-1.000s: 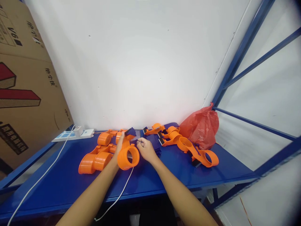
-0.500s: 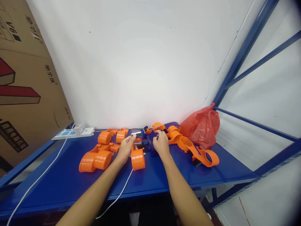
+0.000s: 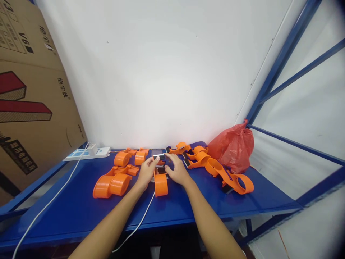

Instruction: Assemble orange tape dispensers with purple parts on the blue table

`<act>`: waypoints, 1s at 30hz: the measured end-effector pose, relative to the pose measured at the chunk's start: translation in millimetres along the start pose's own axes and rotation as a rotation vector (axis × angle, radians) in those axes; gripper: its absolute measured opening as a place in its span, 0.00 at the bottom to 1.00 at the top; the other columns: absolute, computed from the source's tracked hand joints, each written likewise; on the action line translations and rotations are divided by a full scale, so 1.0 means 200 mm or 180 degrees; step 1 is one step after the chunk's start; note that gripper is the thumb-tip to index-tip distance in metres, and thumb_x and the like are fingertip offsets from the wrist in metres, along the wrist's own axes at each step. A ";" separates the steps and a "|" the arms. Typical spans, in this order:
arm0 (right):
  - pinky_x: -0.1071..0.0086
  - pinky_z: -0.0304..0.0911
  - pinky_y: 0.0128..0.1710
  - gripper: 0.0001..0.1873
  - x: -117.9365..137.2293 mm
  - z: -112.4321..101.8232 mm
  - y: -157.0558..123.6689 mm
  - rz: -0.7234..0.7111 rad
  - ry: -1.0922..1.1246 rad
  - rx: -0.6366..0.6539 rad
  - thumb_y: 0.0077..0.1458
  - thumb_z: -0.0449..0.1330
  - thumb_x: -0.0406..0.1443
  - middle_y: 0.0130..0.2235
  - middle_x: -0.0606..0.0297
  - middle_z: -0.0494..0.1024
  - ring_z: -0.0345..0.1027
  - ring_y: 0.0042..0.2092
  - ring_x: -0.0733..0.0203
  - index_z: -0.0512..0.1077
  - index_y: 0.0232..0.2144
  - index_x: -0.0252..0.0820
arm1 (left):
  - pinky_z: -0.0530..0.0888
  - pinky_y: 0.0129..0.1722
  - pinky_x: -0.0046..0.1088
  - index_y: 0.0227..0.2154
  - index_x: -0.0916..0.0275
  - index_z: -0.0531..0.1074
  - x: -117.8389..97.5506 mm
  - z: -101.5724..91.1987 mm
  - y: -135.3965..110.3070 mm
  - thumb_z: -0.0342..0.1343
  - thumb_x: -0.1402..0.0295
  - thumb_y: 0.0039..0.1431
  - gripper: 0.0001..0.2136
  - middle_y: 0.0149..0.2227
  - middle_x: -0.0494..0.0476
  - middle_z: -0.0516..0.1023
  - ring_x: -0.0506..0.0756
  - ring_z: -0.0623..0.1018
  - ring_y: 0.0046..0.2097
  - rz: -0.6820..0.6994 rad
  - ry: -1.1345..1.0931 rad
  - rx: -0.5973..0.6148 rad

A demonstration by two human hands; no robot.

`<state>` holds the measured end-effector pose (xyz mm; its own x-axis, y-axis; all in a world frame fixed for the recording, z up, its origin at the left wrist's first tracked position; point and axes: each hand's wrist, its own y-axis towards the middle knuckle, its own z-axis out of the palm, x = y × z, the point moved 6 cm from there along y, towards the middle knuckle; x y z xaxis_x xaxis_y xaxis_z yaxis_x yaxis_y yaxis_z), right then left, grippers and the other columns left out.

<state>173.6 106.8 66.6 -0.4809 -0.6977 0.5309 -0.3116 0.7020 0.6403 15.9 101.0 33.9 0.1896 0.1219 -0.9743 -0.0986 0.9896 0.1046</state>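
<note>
An orange plastic part with a round cup end (image 3: 161,183) is held just above the blue shelf (image 3: 81,212), cup toward me. My left hand (image 3: 147,172) grips its upper end, fingers closed around it. My right hand (image 3: 176,172) meets the same part from the right, fingers curled near its top. Whether a small dark piece sits between the fingers I cannot tell. A phone (image 3: 157,153) lies just behind the hands.
More orange parts lie at the left (image 3: 110,183) and in a pile at the right (image 3: 223,172). A red plastic bag (image 3: 233,145) stands at the back right. A white power strip (image 3: 86,154) and a white cable (image 3: 45,205) lie at the left, beside a cardboard box (image 3: 29,104).
The orange part turned so its cup no longer faces me open. My right hand went to the dark pieces behind, then came back to the part.
</note>
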 end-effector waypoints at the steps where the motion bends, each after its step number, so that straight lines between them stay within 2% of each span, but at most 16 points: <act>1: 0.59 0.70 0.50 0.25 0.01 0.02 0.00 0.0010 0.0048 0.0025 0.58 0.59 0.34 0.47 0.57 0.79 0.73 0.45 0.54 0.71 0.58 0.42 | 0.64 0.21 0.24 0.30 0.61 0.73 0.00 0.00 0.00 0.66 0.43 0.49 0.24 0.20 0.45 0.70 0.49 0.69 0.19 0.0013 -0.0037 -0.0011; 5: 0.63 0.71 0.42 0.19 -0.01 0.05 -0.02 0.0270 -0.0041 -0.0184 0.59 0.60 0.36 0.38 0.58 0.81 0.73 0.38 0.56 0.76 0.52 0.40 | 0.64 0.20 0.24 0.33 0.62 0.74 0.02 0.02 0.00 0.68 0.45 0.48 0.24 0.22 0.46 0.72 0.49 0.70 0.20 -0.0042 -0.0155 0.0199; 9: 0.67 0.70 0.37 0.17 0.00 0.08 -0.03 0.0231 -0.0067 -0.0105 0.59 0.59 0.34 0.32 0.61 0.79 0.72 0.32 0.59 0.78 0.49 0.38 | 0.60 0.18 0.23 0.29 0.62 0.73 0.02 0.02 0.00 0.67 0.45 0.49 0.23 0.18 0.45 0.67 0.47 0.65 0.18 0.0041 -0.0093 0.0171; 13: 0.67 0.70 0.37 0.19 0.01 0.09 -0.03 0.0074 -0.0040 -0.0021 0.62 0.56 0.35 0.34 0.61 0.81 0.72 0.32 0.59 0.76 0.53 0.38 | 0.57 0.18 0.24 0.26 0.61 0.71 0.03 0.00 0.01 0.67 0.45 0.50 0.23 0.14 0.43 0.61 0.47 0.61 0.16 0.0048 -0.0058 0.0125; 18: 0.63 0.72 0.41 0.22 -0.02 0.11 -0.04 -0.0202 -0.0202 0.0061 0.65 0.54 0.36 0.38 0.55 0.82 0.75 0.37 0.55 0.74 0.58 0.37 | 0.57 0.18 0.24 0.26 0.61 0.71 0.04 -0.01 0.02 0.66 0.46 0.52 0.21 0.13 0.44 0.63 0.47 0.62 0.16 0.0067 -0.0058 0.0162; 22: 0.66 0.71 0.37 0.23 -0.04 0.11 -0.04 -0.0075 -0.0095 0.0029 0.65 0.55 0.37 0.37 0.57 0.82 0.74 0.34 0.57 0.74 0.59 0.38 | 0.58 0.18 0.24 0.26 0.61 0.71 0.04 0.00 0.02 0.67 0.48 0.53 0.20 0.13 0.44 0.63 0.47 0.62 0.16 0.0056 -0.0212 0.0174; 26: 0.69 0.69 0.34 0.24 -0.02 0.11 -0.03 0.0027 -0.0043 0.0159 0.66 0.57 0.38 0.33 0.61 0.79 0.70 0.29 0.62 0.73 0.61 0.40 | 0.59 0.17 0.23 0.27 0.62 0.71 0.06 0.00 0.01 0.70 0.52 0.48 0.20 0.15 0.45 0.66 0.46 0.62 0.16 -0.0382 -0.0801 0.0000; 30: 0.67 0.72 0.37 0.24 0.01 0.11 -0.04 -0.0194 -0.0290 0.0239 0.66 0.54 0.33 0.33 0.61 0.78 0.71 0.32 0.60 0.72 0.62 0.41 | 0.65 0.18 0.24 0.27 0.61 0.71 0.08 0.02 0.00 0.70 0.54 0.50 0.18 0.15 0.45 0.67 0.48 0.65 0.16 -0.1091 -0.1461 0.0015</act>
<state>156.8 103.6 50.4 -0.5306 -0.7261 0.4374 -0.4013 0.6697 0.6248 22.1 102.4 17.8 0.6149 -0.1866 -0.7662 0.0473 0.9786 -0.2003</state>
